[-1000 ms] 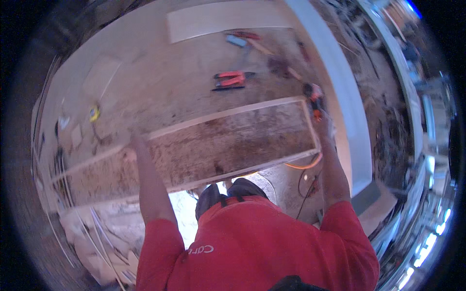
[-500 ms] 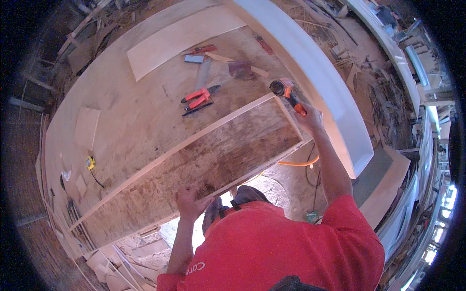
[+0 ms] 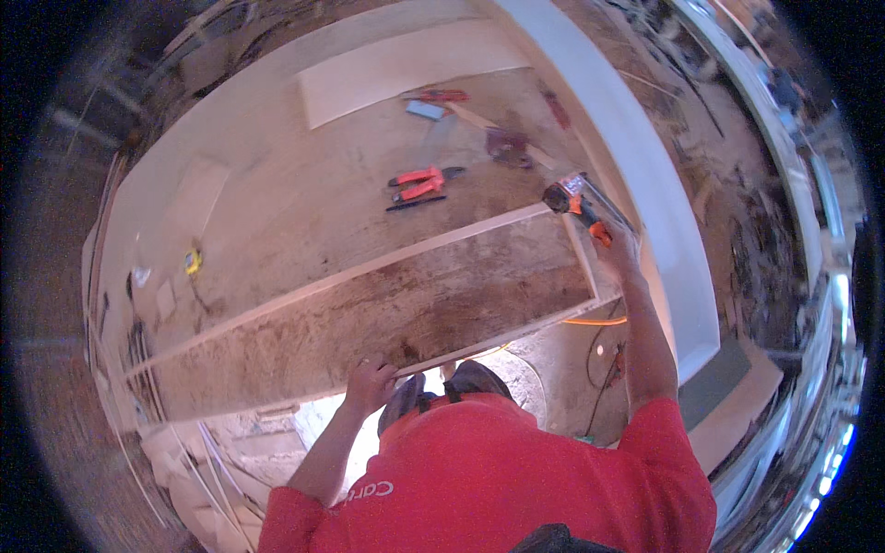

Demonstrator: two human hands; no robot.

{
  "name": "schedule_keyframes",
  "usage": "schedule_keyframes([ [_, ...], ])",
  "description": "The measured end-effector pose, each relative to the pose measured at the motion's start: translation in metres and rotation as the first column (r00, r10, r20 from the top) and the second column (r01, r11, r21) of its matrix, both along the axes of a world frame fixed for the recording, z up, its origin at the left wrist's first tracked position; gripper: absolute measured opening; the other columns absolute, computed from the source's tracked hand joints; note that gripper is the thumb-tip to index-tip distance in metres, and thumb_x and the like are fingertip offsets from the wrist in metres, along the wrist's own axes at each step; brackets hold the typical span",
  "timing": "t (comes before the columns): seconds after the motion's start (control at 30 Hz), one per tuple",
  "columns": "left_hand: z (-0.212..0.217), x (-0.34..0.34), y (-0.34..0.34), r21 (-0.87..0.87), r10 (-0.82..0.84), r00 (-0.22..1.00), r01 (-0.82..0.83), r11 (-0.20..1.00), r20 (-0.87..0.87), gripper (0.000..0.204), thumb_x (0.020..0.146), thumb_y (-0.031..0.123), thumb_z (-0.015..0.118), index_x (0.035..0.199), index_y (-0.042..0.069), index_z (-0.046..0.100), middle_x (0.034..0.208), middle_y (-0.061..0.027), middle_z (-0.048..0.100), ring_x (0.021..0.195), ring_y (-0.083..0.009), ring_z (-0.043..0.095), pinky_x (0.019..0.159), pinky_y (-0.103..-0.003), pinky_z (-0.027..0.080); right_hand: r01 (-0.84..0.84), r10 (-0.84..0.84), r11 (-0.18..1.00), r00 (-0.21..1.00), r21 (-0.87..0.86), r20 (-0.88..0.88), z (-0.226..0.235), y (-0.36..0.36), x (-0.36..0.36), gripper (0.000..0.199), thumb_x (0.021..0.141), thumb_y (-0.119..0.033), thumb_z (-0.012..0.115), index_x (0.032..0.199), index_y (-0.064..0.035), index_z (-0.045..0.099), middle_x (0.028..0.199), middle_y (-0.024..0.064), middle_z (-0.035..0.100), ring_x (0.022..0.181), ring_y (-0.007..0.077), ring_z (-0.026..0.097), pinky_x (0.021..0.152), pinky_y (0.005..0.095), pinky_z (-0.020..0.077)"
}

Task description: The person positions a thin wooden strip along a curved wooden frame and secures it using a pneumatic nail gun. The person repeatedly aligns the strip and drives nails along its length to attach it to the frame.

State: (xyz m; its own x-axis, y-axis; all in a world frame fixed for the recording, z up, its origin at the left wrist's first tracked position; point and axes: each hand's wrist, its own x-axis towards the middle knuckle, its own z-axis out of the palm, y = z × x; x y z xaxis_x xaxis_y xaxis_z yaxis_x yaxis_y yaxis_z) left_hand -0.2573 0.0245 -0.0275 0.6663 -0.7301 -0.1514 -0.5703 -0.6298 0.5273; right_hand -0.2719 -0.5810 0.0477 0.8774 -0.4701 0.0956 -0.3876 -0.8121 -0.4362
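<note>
My right hand is wrapped round the orange grip of an orange-and-black nail gun. The gun's round black end sits at the far right corner of a long, narrow wooden frame, which lies on the workbench. My left hand is closed on the near rail of that frame, close to my body; its fingertips are partly hidden. Beyond the frame lie red-handled pliers and a thin black pen-like stick.
A long white channel-shaped panel runs along the right side of the workbench. Farther back are a pale board and a light-blue block. A yellow tape measure lies left. An orange hose hangs near my right arm.
The view has shifted, so the bench things appear farther right and slightly lower. The nail gun stays at the same frame corner, its body turned slightly; my left hand stays at the near rail.
</note>
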Motion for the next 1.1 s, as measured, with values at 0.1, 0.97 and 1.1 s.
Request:
schedule_keyframes([
  [0.1,-0.012,-0.005,0.009,-0.024,0.052,0.99,-0.056,0.998,-0.134,0.037,0.088,0.029,0.072,0.124,0.017,0.068,0.12,-0.011,0.062,0.114,-0.0332,0.06,0.103,-0.052,0.043,-0.027,0.025,0.996,0.999,0.081,0.028,-0.027,-0.011,0.033,0.028,0.083,-0.015,0.077,0.109,-0.0063,0.072,0.101,0.0113,0.074,0.091,0.0257,0.07,0.082,0.0403,0.0541],
  [0.97,-0.173,-0.488,0.33,0.418,0.941,-0.178,-0.907,-0.044,-0.287,0.056,0.078,0.053,0.084,0.111,0.009,0.076,0.101,-0.0165,0.074,0.094,-0.0311,0.072,0.089,-0.045,0.056,-0.4,0.442,0.883,0.885,-0.248,0.148,-0.07,0.441,-0.003,0.036,0.095,-0.028,0.068,0.123,-0.0063,0.072,0.121,0.0182,0.071,0.116,0.0351,0.065,0.101,0.0479,0.0507],
  [1.1,-0.143,-0.497,0.408,0.41,0.813,-0.422,-0.876,-0.253,-0.402,0.048,0.084,0.045,0.08,0.116,0.008,0.076,0.101,-0.019,0.076,0.1,-0.0311,0.073,0.091,-0.042,0.058,-0.568,0.595,0.763,0.803,-0.307,-0.006,-0.051,0.58,-0.004,0.037,0.098,-0.035,0.064,0.121,-0.0066,0.072,0.124,0.021,0.069,0.119,0.0384,0.063,0.101,0.0506,0.0499],
])
